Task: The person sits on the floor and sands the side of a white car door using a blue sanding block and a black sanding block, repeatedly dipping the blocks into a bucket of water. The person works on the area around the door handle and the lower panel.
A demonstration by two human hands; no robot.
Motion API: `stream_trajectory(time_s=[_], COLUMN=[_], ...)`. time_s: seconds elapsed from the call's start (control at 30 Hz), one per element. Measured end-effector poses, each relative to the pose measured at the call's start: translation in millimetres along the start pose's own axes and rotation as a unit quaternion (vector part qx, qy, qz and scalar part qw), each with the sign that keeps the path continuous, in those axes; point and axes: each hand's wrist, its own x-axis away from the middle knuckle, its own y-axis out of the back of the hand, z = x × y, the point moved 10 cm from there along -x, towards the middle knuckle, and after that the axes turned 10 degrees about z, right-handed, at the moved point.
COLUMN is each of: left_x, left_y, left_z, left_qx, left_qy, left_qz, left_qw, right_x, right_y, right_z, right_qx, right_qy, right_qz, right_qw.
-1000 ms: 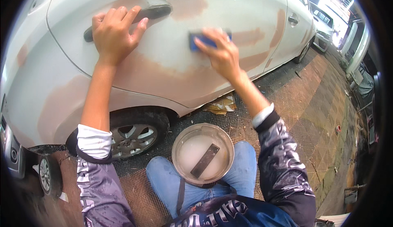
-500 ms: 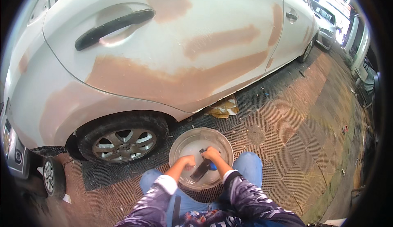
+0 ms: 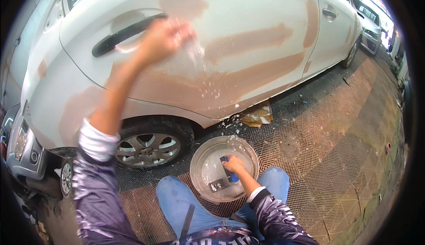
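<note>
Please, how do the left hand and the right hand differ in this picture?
The left hand is raised in front of the car door, while the right hand is down at the tub. The left hand is blurred, with splashing water beside it; the right hand looks sharper and grips a blue block. Both hands are bare.
</note>
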Motion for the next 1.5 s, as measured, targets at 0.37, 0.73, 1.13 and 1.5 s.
stream_trajectory(time_s=[0.37,0.73,1.13,1.5], left_x=[-30.3,244.8,246.7,133.2], left_y=[12.4,-522.9,-496.9,-184.6], left_z=[-25.4,-30.5,-40.1,-139.8], left_qx=[-0.516,0.216,0.264,-0.071], left_qy=[-0.076,0.235,0.293,0.138], left_qz=[-0.175,0.501,0.24,0.189], left_qw=[0.835,0.805,0.887,0.97], right_x=[-4.2,-49.5,36.2,237.7], right_y=[0.2,-38.4,17.3,111.5], right_z=[-16.9,-98.7,-43.5,125.1], right_qx=[-0.027,-0.283,-0.301,-0.663], right_qy=[-0.072,-0.136,-0.16,-0.128], right_qz=[-0.036,-0.011,-0.159,-0.124], right_qw=[0.996,0.949,0.926,0.727])
